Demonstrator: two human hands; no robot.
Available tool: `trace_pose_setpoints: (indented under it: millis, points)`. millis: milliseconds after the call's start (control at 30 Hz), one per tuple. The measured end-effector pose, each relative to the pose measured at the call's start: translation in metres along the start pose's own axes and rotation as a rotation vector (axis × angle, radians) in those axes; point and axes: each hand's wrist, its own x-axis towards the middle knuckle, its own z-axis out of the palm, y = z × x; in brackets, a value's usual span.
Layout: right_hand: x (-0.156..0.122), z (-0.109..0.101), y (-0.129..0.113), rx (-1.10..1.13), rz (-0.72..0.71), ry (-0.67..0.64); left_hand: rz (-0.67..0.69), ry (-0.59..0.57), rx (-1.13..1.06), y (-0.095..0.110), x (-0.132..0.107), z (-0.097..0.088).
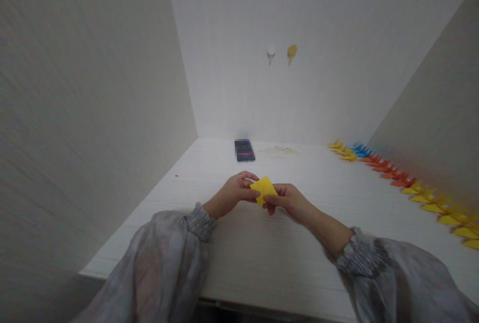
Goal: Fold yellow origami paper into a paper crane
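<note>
A small yellow square of folded paper [265, 188] is held just above the white table, turned so that its corners point up and sideways. My left hand [241, 188] pinches its left side between thumb and fingers, and a ring shows on one finger. On the right side, my right hand [282, 197] grips the lower edge, thumb on top and fingers curled behind. Both hands are closed on the same paper. Its underside is hidden from me.
Folded paper cranes [392, 172] in yellow, blue and orange line the table's right side. A dark phone-like object [244, 150], blurred, lies at the back. An orange scrap [176, 176] is at left. Two hooks, one white [271, 51], one yellow [292, 51], are on the back wall.
</note>
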Motion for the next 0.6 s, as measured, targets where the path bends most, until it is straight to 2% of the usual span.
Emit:
trace_pose_setpoints:
  millis: [233,433,600]
  points:
    - [0.0058,-0.0008,0.0086,-0.018,0.035,0.069,0.011,0.0,0.043,-0.0015,0.0023,0.0]
    - [0.009,0.0033,0.0028,-0.018,-0.15,0.219,0.055,0.075,0.053,0.0027,0.0029,0.0005]
    - [0.0091,0.0026,0.0004,-0.073,-0.245,0.273,0.081,0.055,0.066,0.0002,0.0038,-0.0005]
